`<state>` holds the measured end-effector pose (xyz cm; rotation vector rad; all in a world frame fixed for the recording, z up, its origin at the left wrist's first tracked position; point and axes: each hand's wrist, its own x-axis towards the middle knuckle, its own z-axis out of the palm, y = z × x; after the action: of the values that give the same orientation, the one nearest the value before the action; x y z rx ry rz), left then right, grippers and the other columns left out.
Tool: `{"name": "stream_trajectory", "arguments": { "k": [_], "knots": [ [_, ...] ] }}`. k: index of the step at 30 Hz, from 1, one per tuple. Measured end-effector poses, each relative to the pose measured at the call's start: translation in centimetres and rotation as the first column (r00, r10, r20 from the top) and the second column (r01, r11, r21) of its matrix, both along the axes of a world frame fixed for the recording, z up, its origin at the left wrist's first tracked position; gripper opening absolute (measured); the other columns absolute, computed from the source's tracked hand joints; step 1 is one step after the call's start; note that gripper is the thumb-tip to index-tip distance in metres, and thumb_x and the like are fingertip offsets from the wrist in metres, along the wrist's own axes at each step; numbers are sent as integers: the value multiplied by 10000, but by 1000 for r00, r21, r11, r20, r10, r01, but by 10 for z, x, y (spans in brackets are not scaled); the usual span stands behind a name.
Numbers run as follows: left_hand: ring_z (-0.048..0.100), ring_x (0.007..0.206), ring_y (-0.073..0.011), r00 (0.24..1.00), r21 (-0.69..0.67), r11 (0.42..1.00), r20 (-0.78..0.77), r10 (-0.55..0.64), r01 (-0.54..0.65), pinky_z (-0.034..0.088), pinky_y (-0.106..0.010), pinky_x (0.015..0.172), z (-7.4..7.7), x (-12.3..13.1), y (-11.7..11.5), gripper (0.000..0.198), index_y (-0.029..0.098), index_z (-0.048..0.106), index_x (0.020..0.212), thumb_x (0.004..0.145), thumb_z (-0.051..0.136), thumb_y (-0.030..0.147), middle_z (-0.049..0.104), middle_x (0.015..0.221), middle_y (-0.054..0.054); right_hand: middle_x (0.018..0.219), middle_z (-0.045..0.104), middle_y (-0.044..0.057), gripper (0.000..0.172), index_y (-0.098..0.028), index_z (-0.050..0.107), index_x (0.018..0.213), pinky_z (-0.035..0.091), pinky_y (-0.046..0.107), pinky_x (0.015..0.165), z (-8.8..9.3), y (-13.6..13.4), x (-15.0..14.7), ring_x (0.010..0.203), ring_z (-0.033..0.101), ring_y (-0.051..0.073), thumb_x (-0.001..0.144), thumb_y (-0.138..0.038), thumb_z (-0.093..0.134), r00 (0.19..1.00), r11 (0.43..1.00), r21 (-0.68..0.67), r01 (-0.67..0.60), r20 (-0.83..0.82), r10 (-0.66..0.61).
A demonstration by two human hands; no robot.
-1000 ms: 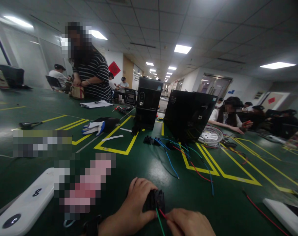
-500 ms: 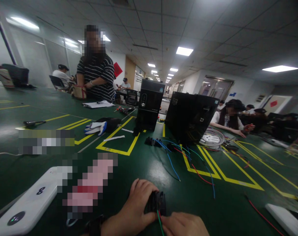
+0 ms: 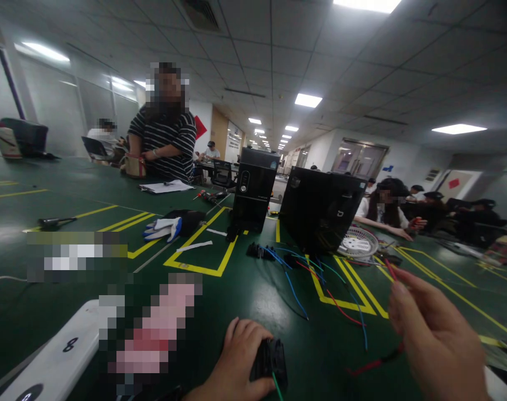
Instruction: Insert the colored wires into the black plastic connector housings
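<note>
My left hand [image 3: 243, 356] is closed around a small black plastic block [image 3: 274, 356] on the green table, low in the view. A green wire [image 3: 277, 385] runs out of the block toward me. Off to the right, my right hand [image 3: 441, 328] is raised above the table, pinching a red wire [image 3: 391, 271] between thumb and fingers. The wire's other end [image 3: 368, 367] hangs below the hand. Ahead lies another black block [image 3: 257, 250] with blue wires [image 3: 295, 292] and some red and green wires beside it.
Two black computer cases [image 3: 256, 192] [image 3: 320, 209] stand across the table. Left are a white device [image 3: 53, 356], a blurred pink item [image 3: 161, 323] and gloves [image 3: 164, 227]. A round white grille [image 3: 357, 242] lies right. One person [image 3: 164, 133] stands opposite; another sits at right.
My right hand has moved from beside the black block up and to the right, carrying the red wire away. My left hand stays on the block, where the green wire still shows.
</note>
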<state>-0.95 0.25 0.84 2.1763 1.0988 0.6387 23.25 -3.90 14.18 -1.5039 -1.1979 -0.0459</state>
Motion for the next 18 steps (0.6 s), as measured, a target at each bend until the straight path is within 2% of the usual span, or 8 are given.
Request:
{"name": "stream_trajectory", "arguments": {
  "k": [2,4,6,9,12,13,15,18],
  "knots": [
    [488,1085,-277,1000,-4,1000,-17,-3,3,171,-524,1062,1,1,1,515,247,541,1057,597,765,192,583,1107,-38,540,480,-42,453,-181,637,1137,332,211,390,15,22,-2,454,439,116,819,-494,563,995,995,-31,-96,6,96],
    [490,1086,-289,1000,5,1000,-31,0,0,191,-531,1055,0,1,2,545,233,540,1074,579,763,187,585,1114,-52,547,514,-37,407,-164,662,1093,349,217,428,21,52,-8,481,470,117,845,-460,534,978,971,-140,-193,59,203],
    [489,1092,-302,999,15,1000,-44,7,-7,210,-533,1049,-4,2,4,583,212,539,1099,564,771,200,588,1119,-72,615,595,-11,385,-142,657,1104,392,228,488,18,86,-20,550,534,129,899,-401,460,931,901,-333,-278,137,338],
    [504,1081,-291,999,25,1000,-31,12,-12,228,-516,1051,-16,3,10,577,212,561,1081,560,796,283,601,1109,-62,793,690,28,268,-134,687,1016,458,236,600,-1,139,-43,681,614,138,903,-275,490,875,816,-474,-332,169,454],
    [537,1046,-277,997,28,999,-63,43,-42,260,-500,1041,-32,6,18,481,222,597,1001,569,790,311,628,1054,-41,835,689,12,168,-147,679,938,503,291,696,-24,185,-66,751,638,146,899,-256,557,808,727,-602,-330,218,547],
    [547,1041,-261,996,51,997,-53,66,-63,270,-491,1037,-38,7,20,365,243,604,988,655,737,312,638,1036,-26,867,683,12,163,-150,669,928,510,318,729,-30,198,-73,782,639,154,896,-281,577,791,708,-635,-310,241,562],
    [564,1019,-230,995,102,990,-29,97,-93,287,-483,1030,-50,10,23,159,279,614,964,807,601,291,652,1004,2,946,668,22,185,-157,651,948,512,359,779,-40,222,-86,844,634,169,898,-322,586,770,683,-685,-251,287,570],
    [570,1005,-219,989,177,974,-1,147,-145,291,-472,1034,-64,15,24,113,300,616,948,861,549,272,661,968,25,1054,640,43,204,-173,631,1018,504,381,817,-49,252,-99,928,618,189,911,-334,566,763,665,-732,-148,343,548]
  ]
}}
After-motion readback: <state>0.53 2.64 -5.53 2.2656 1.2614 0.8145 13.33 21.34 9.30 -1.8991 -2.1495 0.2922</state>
